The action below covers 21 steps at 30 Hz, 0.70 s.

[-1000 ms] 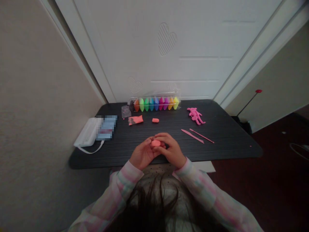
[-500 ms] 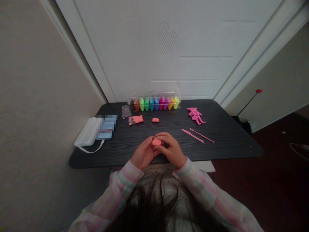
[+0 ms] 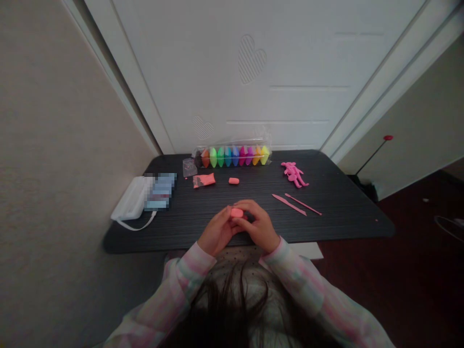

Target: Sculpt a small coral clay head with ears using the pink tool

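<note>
Fingers cup a smooth, rounded coral lump.

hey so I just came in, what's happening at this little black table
Someone is holding a piece of coral clay between their left hand and right hand, just above the table's near edge. A smaller coral piece lies beyond the hands, with an opened-looking packet to its left. Two pink tools and a pink figure lie to the right.
</note>
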### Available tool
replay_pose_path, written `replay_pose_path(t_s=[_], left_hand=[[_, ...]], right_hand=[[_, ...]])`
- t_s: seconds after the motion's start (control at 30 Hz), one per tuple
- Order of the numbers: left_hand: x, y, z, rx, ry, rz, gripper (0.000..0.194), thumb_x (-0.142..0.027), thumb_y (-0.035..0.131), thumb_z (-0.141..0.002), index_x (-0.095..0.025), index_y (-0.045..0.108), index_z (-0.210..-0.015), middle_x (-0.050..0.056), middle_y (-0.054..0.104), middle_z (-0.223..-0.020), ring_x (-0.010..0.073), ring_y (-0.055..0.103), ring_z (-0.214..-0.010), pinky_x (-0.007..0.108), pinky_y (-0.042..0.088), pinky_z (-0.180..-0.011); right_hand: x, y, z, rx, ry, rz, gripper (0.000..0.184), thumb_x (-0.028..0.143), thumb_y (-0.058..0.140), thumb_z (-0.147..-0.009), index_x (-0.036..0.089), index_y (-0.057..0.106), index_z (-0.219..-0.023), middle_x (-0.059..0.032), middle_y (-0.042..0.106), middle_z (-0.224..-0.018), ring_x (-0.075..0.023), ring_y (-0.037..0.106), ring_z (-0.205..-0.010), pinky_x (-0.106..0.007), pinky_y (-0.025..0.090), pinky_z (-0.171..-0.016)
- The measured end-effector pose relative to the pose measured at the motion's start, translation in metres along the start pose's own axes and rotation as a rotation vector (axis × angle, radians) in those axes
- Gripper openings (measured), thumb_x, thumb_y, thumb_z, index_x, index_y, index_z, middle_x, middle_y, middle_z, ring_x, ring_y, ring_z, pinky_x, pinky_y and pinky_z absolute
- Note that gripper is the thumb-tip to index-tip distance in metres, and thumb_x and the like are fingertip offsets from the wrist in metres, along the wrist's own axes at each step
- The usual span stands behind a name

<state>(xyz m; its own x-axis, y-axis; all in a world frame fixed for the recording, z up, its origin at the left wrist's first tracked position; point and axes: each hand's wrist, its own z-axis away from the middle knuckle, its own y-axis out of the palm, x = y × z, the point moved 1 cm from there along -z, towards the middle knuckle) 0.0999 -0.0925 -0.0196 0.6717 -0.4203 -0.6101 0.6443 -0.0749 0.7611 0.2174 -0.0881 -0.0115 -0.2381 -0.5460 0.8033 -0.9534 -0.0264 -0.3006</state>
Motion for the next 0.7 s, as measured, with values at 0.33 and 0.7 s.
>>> replay_pose_path(t_s=[0.33, 0.7], left_hand=[[-0.0028, 0.0015, -0.0008, 0.008, -0.077, 0.062, 0.027, -0.031, 0.042, -0.08, -0.01, 0.058, -0.076, 0.007, 0.06, -0.073, 0.0138, 0.057, -0.07, 0.028, 0.045, -0.069], [0.0011, -0.0005, -0.0013, -0.014, 0.004, -0.023, 0.022, -0.03, 0.05, -0.077, -0.011, 0.059, -0.076, 0.005, 0.061, -0.073, 0.0131, 0.057, -0.067, 0.029, 0.046, -0.067]], right_hand=[[0.0012, 0.0007, 0.0014, 0.014, 0.043, 0.011, 0.017, 0.021, 0.059, -0.07, 0.022, 0.058, -0.087, -0.0016, 0.061, -0.086, -0.0151, 0.054, -0.084, -0.029, 0.042, -0.077], [0.0011, 0.0005, 0.0029, -0.01, 0.115, 0.019, 0.018, 0.022, 0.058, -0.07, 0.021, 0.058, -0.088, -0.0015, 0.062, -0.086, -0.0145, 0.056, -0.082, -0.028, 0.043, -0.076]])
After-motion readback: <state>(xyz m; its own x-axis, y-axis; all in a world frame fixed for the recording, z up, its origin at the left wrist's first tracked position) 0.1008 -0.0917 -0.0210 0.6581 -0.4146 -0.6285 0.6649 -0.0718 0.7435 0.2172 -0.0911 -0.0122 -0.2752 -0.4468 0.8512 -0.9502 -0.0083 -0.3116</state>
